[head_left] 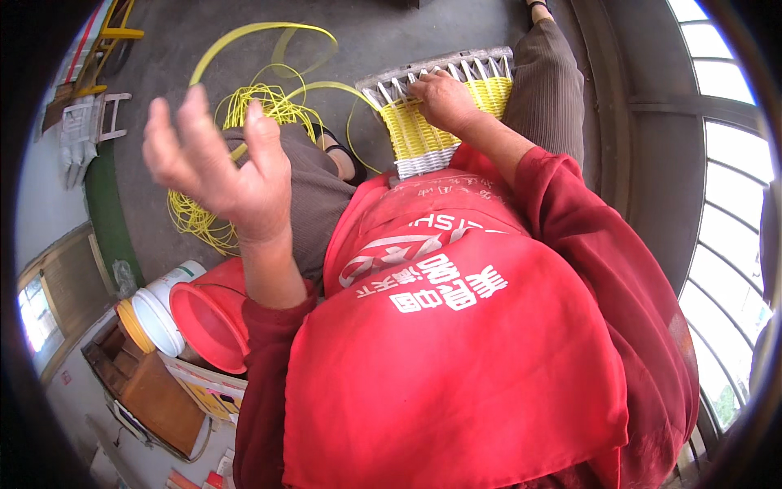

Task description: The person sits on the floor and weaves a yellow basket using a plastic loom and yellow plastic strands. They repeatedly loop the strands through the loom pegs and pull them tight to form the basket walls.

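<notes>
Hands work apart: the left hand [224, 167] is raised above the left thigh with its fingers spread and thumb well away from them, while the right hand [445, 99] lies palm down on a woven panel [411, 134] of yellow and white strips. Its fingers bend toward the white strands [466, 70] near the far edge, probably to steady the weave or feel along its row, though I cannot tell whether they grip one. The panel sits between the legs, its near end against the red apron [456, 350] at the lap and its right side beside the right trouser leg [550, 90], a position that seems meant to brace the work and put it within easy reach. White strands wrap a grey bar [481, 55] along the far edge, which likely holds them spread and taut. A yellow strip [244, 31] rises near the fingertips of the left hand and curves in a wide arc over the floor [366, 28]; whether the hand touches it is unclear, but the raised arm would give such a length room to swing free. Loose yellow coils [199, 224] lie on the floor around the left leg, close enough to feed from without stretching. Farther back on the left, a red bucket [195, 326] and a white bucket [156, 322] stand side by side, out of the way of the strips.
</notes>
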A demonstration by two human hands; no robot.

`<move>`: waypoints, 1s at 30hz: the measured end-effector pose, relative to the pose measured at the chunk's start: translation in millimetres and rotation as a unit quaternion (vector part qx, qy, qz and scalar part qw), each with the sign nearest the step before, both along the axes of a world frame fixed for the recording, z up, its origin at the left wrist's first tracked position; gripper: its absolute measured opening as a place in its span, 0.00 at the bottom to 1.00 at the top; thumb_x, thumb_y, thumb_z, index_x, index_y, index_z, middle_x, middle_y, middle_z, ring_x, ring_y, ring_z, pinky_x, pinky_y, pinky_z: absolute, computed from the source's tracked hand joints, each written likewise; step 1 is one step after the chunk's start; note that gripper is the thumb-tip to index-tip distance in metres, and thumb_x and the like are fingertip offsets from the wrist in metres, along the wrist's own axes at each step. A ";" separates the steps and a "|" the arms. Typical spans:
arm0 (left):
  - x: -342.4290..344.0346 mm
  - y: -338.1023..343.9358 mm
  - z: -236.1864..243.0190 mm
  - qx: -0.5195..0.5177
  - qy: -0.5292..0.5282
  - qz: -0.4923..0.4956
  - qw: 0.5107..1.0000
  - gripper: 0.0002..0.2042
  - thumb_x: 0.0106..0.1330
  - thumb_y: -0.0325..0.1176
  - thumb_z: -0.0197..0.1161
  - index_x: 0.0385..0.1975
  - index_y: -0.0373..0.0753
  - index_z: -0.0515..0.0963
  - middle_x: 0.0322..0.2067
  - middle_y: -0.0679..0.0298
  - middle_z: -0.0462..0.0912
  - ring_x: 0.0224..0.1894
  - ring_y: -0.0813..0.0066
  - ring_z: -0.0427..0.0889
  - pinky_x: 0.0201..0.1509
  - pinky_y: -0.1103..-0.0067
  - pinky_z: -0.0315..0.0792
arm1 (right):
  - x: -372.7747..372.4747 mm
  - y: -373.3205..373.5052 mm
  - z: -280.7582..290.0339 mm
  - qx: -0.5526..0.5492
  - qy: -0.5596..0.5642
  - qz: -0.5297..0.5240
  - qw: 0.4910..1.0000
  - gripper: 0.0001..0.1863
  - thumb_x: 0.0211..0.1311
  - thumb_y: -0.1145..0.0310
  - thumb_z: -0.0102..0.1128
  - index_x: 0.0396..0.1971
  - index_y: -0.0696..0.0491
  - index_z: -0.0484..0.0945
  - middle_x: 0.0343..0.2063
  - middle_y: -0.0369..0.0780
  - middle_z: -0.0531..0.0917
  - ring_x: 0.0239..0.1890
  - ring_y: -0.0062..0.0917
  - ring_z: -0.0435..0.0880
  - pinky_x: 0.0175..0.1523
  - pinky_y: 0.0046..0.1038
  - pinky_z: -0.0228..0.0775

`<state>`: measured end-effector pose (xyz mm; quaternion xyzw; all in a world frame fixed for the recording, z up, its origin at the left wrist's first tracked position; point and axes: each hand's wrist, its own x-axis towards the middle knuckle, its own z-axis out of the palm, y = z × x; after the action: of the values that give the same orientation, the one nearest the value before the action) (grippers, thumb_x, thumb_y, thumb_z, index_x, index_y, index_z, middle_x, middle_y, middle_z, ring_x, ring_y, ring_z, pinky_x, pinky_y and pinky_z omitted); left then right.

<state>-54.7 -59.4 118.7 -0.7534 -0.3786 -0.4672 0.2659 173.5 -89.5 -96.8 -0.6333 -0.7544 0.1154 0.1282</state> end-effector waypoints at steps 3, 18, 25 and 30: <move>12.5 -19.6 -6.1 -0.186 -0.086 -0.144 0.968 0.12 0.56 0.28 0.61 0.40 0.33 0.76 0.37 0.57 0.77 0.38 0.66 0.77 0.44 0.74 0.71 | 0.2 0.5 -7.2 0.009 0.012 -0.001 1.000 0.10 0.48 0.68 0.53 0.31 0.48 0.80 0.34 0.39 0.79 0.42 0.34 0.75 0.49 0.32 0.67; 46.1 8.1 -227.0 -0.763 -0.438 0.012 0.475 0.12 0.59 0.38 0.61 0.34 0.36 0.75 0.28 0.65 0.77 0.26 0.77 0.77 0.26 0.81 0.71 | -9.8 2.2 6.7 -0.089 0.004 -0.030 0.996 0.17 0.45 0.62 0.59 0.39 0.45 0.79 0.37 0.38 0.78 0.45 0.34 0.74 0.52 0.32 0.66; 53.0 12.0 -232.7 -0.768 -0.549 0.054 0.325 0.15 0.62 0.43 0.57 0.38 0.37 0.72 0.29 0.63 0.77 0.29 0.74 0.77 0.32 0.76 0.71 | -10.4 -0.2 0.8 -0.061 0.008 -0.032 0.998 0.13 0.48 0.61 0.56 0.35 0.43 0.80 0.37 0.38 0.78 0.45 0.33 0.74 0.50 0.31 0.67; 53.1 13.4 -244.5 -0.729 -0.578 0.018 0.365 0.12 0.62 0.39 0.57 0.37 0.37 0.72 0.29 0.62 0.76 0.28 0.73 0.76 0.31 0.76 0.70 | -11.3 -0.2 -3.4 -0.058 0.003 -0.039 0.998 0.12 0.48 0.61 0.57 0.34 0.42 0.81 0.36 0.37 0.78 0.45 0.33 0.74 0.49 0.31 0.68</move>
<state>-1.6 -46.0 -125.8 -0.1921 -0.6465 -0.3254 -0.6627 162.2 -89.6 -100.2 -0.6682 -0.7208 0.1561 0.0976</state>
